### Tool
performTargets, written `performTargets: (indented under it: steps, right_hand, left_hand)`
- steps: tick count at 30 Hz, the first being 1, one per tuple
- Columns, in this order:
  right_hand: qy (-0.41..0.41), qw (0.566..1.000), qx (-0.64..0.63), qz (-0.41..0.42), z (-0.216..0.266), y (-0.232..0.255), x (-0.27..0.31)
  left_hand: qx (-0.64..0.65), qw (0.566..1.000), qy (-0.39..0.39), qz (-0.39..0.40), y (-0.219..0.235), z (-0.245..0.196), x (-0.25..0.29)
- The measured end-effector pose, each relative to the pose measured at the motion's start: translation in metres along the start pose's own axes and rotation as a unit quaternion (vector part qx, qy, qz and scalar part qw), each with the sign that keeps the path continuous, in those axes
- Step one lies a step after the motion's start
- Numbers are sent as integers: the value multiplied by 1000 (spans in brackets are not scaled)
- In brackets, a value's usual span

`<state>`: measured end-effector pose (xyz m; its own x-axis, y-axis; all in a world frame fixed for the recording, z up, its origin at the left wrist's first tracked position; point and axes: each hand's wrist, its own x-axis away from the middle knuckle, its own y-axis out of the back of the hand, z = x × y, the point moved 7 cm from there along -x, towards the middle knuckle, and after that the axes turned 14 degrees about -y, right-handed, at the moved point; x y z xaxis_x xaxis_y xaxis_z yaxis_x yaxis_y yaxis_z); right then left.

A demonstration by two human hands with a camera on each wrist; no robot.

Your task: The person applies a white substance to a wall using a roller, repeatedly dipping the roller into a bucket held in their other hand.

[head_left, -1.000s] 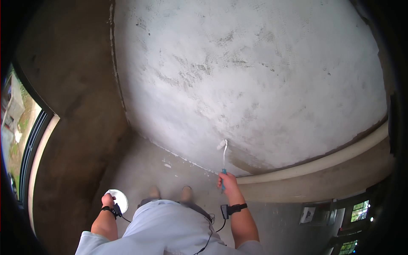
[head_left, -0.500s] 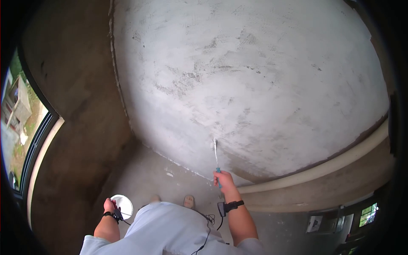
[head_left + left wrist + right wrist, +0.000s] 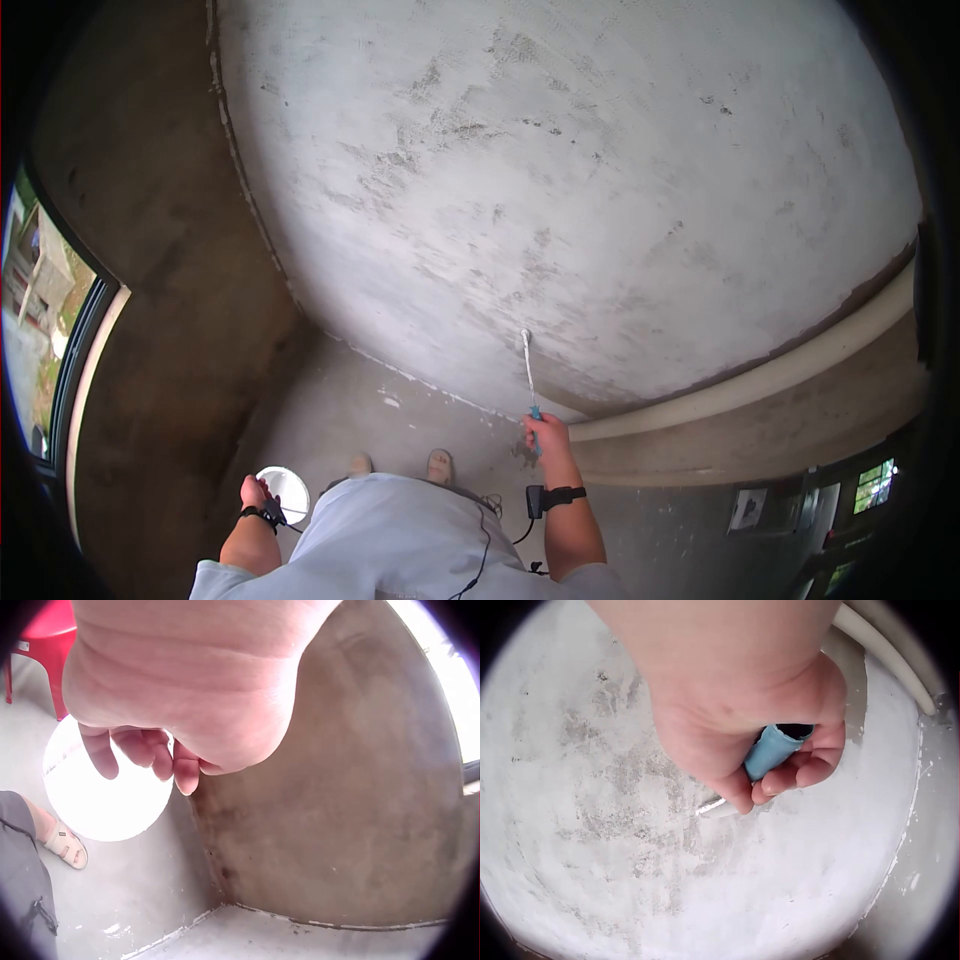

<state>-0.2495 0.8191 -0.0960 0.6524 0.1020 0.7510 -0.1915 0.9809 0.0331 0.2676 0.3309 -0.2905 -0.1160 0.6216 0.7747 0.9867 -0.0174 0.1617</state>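
My right hand grips the blue handle of a small paint roller, fingers curled round it. In the head view the roller's head lies at the lower part of the white-coated wall, and its thin frame points up from the hand. The right wrist view shows the hollow end of the blue handle in the fist, with the roller's head hidden. My left hand holds a round white bucket low at the left, fingers curled at its rim. Glare washes out the bucket's inside in the left wrist view.
A bare brown wall with a window stands at the left. A pale pipe-like ledge runs along the right. White flecks dot the grey floor. In the left wrist view a red chair stands behind the bucket.
The roller has gone left, then back right along the lower wall in the right hand. The left hand keeps hold of the bucket. The head view has shifted slightly.
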Motion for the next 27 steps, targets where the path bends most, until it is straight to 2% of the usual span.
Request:
performTargets:
  steps: [7, 9, 10, 12, 16, 18, 22, 24, 27]
  right_hand:
    - [20, 994, 23, -105, 24, 41, 50]
    - [79, 964, 127, -221, 34, 58, 69]
    - [73, 964, 118, -228, 27, 68, 68]
    - [156, 939, 168, -257, 31, 85, 69]
    - [134, 957, 112, -232, 50, 74, 107]
    - [127, 975, 7, -183, 50, 72, 114]
    - [143, 972, -36, -185, 56, 65, 128]
    - [103, 977, -102, -156, 58, 59, 138]
    - [103, 974, -131, -157, 53, 63, 136]
  left_hand:
    - [0, 1000, 13, -2, -6, 6, 2]
    - [1, 1000, 6, -1, -11, 5, 10]
    - [6, 1000, 1, 0, -15, 2, 13]
    - [-6, 1000, 2, 11, -20, 1, 14]
    - [-26, 1000, 1, 12, -33, -6, 26]
    - [-37, 999, -1, 13, -37, -10, 25]
    - [-45, 999, -1, 21, -48, -19, 28]
    - [-47, 999, -4, 21, -50, -20, 25]
    - [-52, 998, -11, 40, -50, -18, 11]
